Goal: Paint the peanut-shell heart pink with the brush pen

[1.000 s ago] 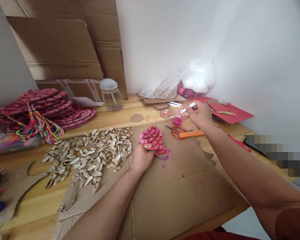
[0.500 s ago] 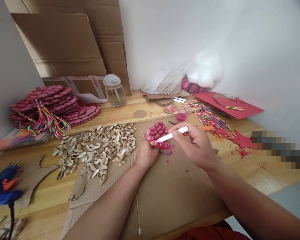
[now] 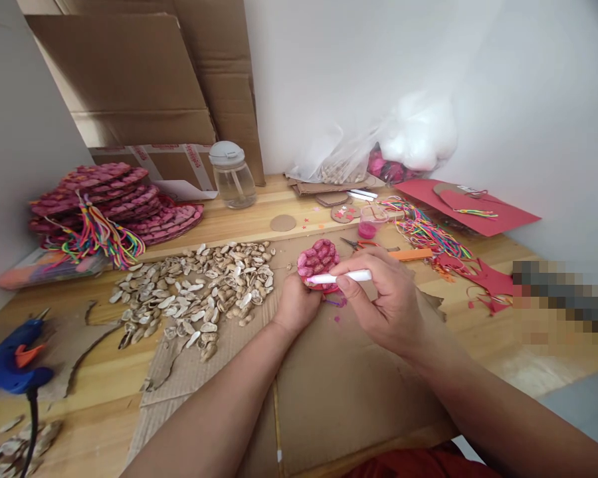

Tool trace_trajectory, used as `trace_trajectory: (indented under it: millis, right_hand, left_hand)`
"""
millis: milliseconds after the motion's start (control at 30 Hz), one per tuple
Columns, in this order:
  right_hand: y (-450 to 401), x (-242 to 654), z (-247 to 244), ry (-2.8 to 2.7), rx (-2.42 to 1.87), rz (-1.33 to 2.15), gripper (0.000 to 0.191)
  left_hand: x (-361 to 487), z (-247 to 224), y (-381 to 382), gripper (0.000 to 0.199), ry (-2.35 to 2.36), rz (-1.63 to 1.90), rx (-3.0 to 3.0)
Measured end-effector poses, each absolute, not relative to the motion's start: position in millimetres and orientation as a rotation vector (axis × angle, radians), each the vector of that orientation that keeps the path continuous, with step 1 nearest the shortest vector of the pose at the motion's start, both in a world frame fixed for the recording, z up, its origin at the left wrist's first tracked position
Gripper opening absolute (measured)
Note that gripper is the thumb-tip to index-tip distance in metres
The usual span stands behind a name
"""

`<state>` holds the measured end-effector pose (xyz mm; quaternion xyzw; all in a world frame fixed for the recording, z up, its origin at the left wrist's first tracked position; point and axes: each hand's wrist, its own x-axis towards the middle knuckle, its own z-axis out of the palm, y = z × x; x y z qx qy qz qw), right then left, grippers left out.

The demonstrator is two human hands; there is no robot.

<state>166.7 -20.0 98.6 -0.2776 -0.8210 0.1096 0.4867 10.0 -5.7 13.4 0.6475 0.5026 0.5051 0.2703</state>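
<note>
My left hand (image 3: 299,305) grips a round disc covered with pink peanut shells (image 3: 319,259) by its near left edge, tilted up over the cardboard sheet (image 3: 359,398). A white marker pen (image 3: 346,277) with a pink tip is pinched in my right hand (image 3: 386,302). Its tip meets the lower left rim of the disc, where a paler shell shows. Pink and purple stains mark the cardboard beneath. To the left of my left hand spreads a heap of bare peanut shells (image 3: 219,279).
A blue glue gun (image 3: 14,358) lies at the left, below a stack of pink shell discs (image 3: 94,199) with coloured cords. A water bottle (image 3: 233,176) stands at the back. Rightward are a cup of pink paint (image 3: 367,229), pliers (image 3: 353,244), cords (image 3: 428,229) and red paper (image 3: 471,202).
The marker has tipped flatter, and my right hand has come slightly lower with it. My left hand still holds the disc. The whole view has shifted a little.
</note>
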Motion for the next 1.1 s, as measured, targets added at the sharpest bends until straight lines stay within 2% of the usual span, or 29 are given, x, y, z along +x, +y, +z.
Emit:
trace_trajectory:
  millis: [100, 233, 467, 700, 900, 1100]
  right_hand:
    - [-20.6, 167.8, 99.7, -2.014, -0.649, 0.256, 0.012]
    - [-21.7, 171.5, 98.9, -2.026, -0.653, 0.264, 0.012]
    - [-22.5, 171.2, 95.3, -2.046, -0.63, 0.237, 0.012]
    - [-20.3, 169.8, 93.9, -2.001, -0.618, 0.183, 0.012]
    - [-21.7, 169.8, 91.8, -2.035, -0.631, 0.188, 0.011]
    - [-21.3, 170.7, 91.8, -2.025, -0.617, 0.173, 0.012]
  left_hand:
    - [9.3, 11.2, -4.7, 0.039, 1.354, 1.358, 1.746]
    - [10.3, 9.9, -2.9, 0.057, 1.299, 1.401, 1.766]
    - [10.5, 11.3, -6.0, 0.04, 1.287, 1.409, 1.802]
    - [10.5, 13.1, -5.6, 0.045, 1.314, 1.384, 1.797]
    - [10.6, 17.6, -9.1, 0.033, 1.388, 1.311, 1.786]
    - [11.0, 16.2, -6.0, 0.037, 1.346, 1.336, 1.765]
